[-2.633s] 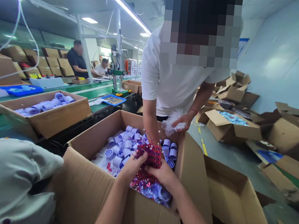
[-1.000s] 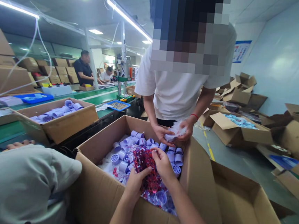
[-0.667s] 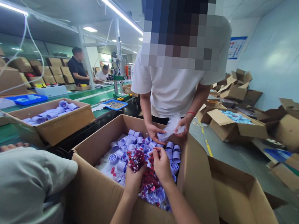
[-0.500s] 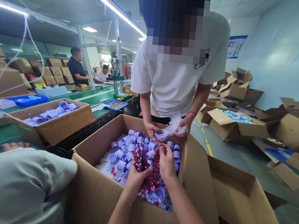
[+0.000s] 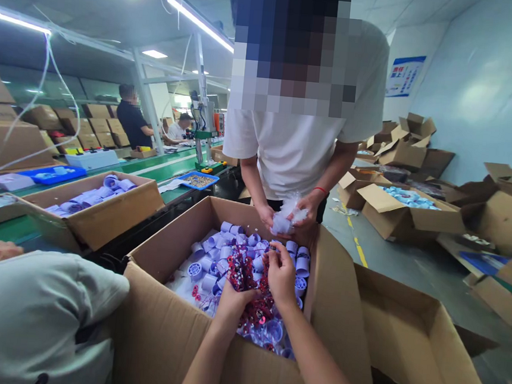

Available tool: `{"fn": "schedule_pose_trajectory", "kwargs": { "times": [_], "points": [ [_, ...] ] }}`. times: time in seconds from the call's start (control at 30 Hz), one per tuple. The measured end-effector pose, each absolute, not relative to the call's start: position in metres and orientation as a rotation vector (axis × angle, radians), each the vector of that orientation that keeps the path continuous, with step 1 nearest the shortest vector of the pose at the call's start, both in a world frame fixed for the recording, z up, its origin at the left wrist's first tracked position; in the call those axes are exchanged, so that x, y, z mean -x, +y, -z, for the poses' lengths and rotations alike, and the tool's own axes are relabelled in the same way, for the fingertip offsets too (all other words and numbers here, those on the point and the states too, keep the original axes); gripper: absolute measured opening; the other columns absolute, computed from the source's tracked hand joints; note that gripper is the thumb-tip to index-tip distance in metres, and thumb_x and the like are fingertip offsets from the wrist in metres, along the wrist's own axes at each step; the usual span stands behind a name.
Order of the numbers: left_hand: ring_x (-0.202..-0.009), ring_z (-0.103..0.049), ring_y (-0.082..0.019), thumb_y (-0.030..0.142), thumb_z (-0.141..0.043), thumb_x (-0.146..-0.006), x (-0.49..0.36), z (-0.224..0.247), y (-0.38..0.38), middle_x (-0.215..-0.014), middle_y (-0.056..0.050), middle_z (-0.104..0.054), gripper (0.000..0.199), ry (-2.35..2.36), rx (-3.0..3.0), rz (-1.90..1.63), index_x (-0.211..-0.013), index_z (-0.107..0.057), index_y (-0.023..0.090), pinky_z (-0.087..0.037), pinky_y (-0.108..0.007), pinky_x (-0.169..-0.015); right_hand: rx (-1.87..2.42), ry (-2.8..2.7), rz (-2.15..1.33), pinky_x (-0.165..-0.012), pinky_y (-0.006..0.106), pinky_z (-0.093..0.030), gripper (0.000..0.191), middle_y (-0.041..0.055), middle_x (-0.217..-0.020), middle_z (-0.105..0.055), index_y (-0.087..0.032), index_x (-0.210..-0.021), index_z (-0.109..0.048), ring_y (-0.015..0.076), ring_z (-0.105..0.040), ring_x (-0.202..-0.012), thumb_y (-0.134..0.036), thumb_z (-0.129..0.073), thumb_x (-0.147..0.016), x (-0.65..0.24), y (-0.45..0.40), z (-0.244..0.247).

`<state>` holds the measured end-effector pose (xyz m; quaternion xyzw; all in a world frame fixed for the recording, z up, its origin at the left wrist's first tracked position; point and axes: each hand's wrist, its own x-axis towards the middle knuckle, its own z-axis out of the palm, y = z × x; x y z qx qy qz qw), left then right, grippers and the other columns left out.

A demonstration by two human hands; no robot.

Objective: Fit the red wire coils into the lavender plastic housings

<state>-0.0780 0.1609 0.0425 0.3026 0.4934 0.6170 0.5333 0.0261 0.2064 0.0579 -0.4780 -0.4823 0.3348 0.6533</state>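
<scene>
My left hand (image 5: 232, 304) is wrapped around a bundle of small red disc-like parts with thin wires (image 5: 241, 269), over an open cardboard box. Close by on the right, my right hand (image 5: 282, 273) has its fingertips pinched together beside the bundle's strands. What sits in that pinch is too small to make out. More red parts hang and lie below, between my two hands. Short lilac plastic cylinders (image 5: 209, 282) fill the box (image 5: 159, 318) around and beneath my hands, some with spoked ends.
Across the box, a co-worker's hands (image 5: 301, 211) hold crumpled clear plastic (image 5: 287, 217). A grey-sleeved arm (image 5: 39, 310) is at my left. Another box of lilac cylinders (image 5: 114, 218) stands by the green conveyor. An open carton (image 5: 409, 331) lies at right; cartons crowd the wall.
The co-worker's hands have drawn back from mine with the plastic, gathering it up. My right hand has risen slightly; my left still grips the red parts. The hand at far left has shifted left.
</scene>
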Motion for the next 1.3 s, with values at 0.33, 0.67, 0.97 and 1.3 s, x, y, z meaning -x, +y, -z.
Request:
{"fn": "schedule_pose_trajectory", "kwargs": {
  "times": [0.33, 0.67, 0.97, 1.3],
  "points": [
    [-0.091, -0.068, -0.027, 0.006, -0.075, -0.043, 0.079, -0.05, 0.153, -0.091, -0.007, -0.074, 0.056, 1.134, -0.719, -1.522, -0.097, -0.064, 0.016, -0.051, -0.036, -0.084, 1.04, -1.174, -1.172, -0.062, 0.036, -0.051, 0.04, 0.0042, -0.062, -0.069, -0.02, -0.083, -0.064, 0.0242, -0.065, -0.063, -0.054, -0.058, -0.065, -0.025, 0.209, -0.048],
    [-0.087, -0.068, -0.027, 0.006, -0.074, -0.041, 0.076, -0.053, 0.151, -0.088, -0.006, -0.074, 0.056, 1.149, -0.706, -1.488, -0.096, -0.065, 0.015, -0.051, -0.037, -0.082, 0.96, -1.013, -1.155, -0.067, 0.032, -0.051, 0.037, 0.0024, -0.072, -0.071, -0.021, -0.08, -0.062, 0.0208, -0.065, -0.069, -0.052, -0.069, -0.06, -0.02, 0.206, -0.049],
    [-0.084, -0.068, -0.026, 0.006, -0.075, -0.043, 0.078, -0.052, 0.15, -0.081, -0.004, -0.073, 0.056, 1.172, -0.718, -1.517, -0.097, -0.065, 0.015, -0.051, -0.036, -0.081, 1.078, -0.94, -1.075, -0.05, 0.027, -0.042, 0.044, -0.002, -0.051, -0.062, -0.019, -0.085, -0.066, 0.0162, -0.056, -0.049, -0.055, -0.066, -0.061, -0.032, 0.213, -0.043],
    [-0.085, -0.068, -0.028, 0.014, -0.08, -0.045, 0.082, -0.048, 0.15, -0.085, -0.007, -0.074, 0.054, 1.163, -0.711, -1.584, -0.097, -0.065, 0.014, -0.053, -0.038, -0.078, 1.178, -1.235, -0.708, -0.088, 0.042, -0.046, 0.038, 0.0113, -0.095, -0.073, -0.019, -0.088, -0.07, 0.0274, -0.063, -0.097, -0.051, -0.063, -0.069, -0.028, 0.209, -0.034]
  ]
}}
